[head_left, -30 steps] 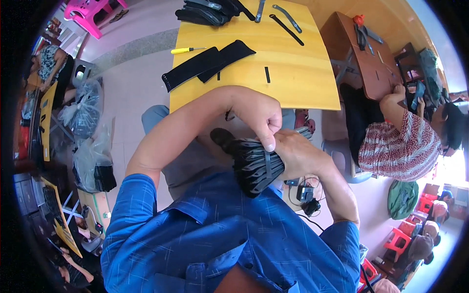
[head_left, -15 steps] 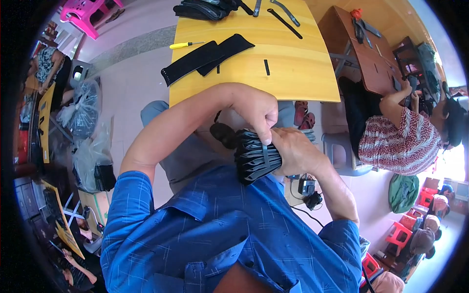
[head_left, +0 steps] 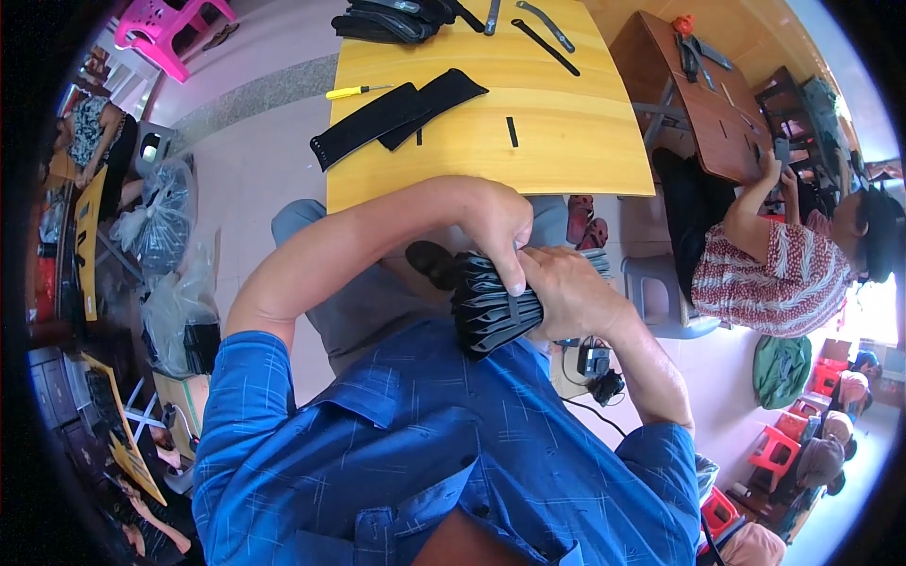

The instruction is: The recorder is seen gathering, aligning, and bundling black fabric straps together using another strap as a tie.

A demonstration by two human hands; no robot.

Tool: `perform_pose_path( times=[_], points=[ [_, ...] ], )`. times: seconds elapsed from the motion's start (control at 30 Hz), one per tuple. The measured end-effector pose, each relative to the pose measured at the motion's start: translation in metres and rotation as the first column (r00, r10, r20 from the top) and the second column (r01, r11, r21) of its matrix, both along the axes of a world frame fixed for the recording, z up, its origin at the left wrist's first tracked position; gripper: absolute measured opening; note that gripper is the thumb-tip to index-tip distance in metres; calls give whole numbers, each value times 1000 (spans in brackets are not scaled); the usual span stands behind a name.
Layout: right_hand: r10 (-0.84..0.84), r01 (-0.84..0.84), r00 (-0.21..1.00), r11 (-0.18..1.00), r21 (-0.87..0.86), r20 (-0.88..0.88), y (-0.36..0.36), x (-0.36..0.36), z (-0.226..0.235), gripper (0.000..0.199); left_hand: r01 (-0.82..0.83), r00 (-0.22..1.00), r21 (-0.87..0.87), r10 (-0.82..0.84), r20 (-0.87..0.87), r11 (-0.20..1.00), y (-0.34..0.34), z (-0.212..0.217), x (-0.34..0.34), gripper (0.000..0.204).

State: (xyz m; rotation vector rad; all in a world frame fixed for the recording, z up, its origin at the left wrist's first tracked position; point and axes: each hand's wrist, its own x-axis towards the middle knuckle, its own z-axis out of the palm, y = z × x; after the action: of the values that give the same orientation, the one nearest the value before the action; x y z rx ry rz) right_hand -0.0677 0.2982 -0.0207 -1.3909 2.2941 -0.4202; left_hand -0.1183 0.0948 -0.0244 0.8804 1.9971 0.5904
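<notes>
In front of my chest I hold a thick bundle of black fabric bands [head_left: 486,311], folded in layers with grey edges. A narrow dark strap [head_left: 514,307] runs across its layers. My right hand [head_left: 578,291] is closed round the bundle's right side. My left hand [head_left: 498,226] reaches over from above, its fingers curled and its thumb pressed on the strap at the bundle's upper edge. The far side of the bundle and some fingertips are hidden.
On the yellow table [head_left: 576,165] lie two black bands [head_left: 401,118], a yellow screwdriver [head_left: 354,91], short black strips and a black pile [head_left: 392,21]. A person [head_left: 769,269] sits right at a brown table [head_left: 708,123]. A black device with a cable [head_left: 604,382] is below right.
My left hand has shifted slightly down, its thumb lower along the strap. My right hand keeps its hold on the bundle. The seated person at the right has moved their hands.
</notes>
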Motion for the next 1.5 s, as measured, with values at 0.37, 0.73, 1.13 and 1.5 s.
perform_pose_path(
  times=[0.37,0.73,1.13,1.5],
  points=[
    [-36,32,998,998,58,58,2,4,-3,73,-6,959,-146,-35,-280,989,10,13,19,84],
    [-21,12,994,996,88,106,5,11,-17,81,50,957,-293,-130,-261,955,22,6,38,87],
    [-41,35,985,999,39,166,12,22,-26,77,155,985,-236,-167,-32,959,27,-21,30,99],
    [-54,53,975,999,11,214,13,26,-35,82,118,993,-129,-118,8,985,17,-50,34,98]
  ],
)
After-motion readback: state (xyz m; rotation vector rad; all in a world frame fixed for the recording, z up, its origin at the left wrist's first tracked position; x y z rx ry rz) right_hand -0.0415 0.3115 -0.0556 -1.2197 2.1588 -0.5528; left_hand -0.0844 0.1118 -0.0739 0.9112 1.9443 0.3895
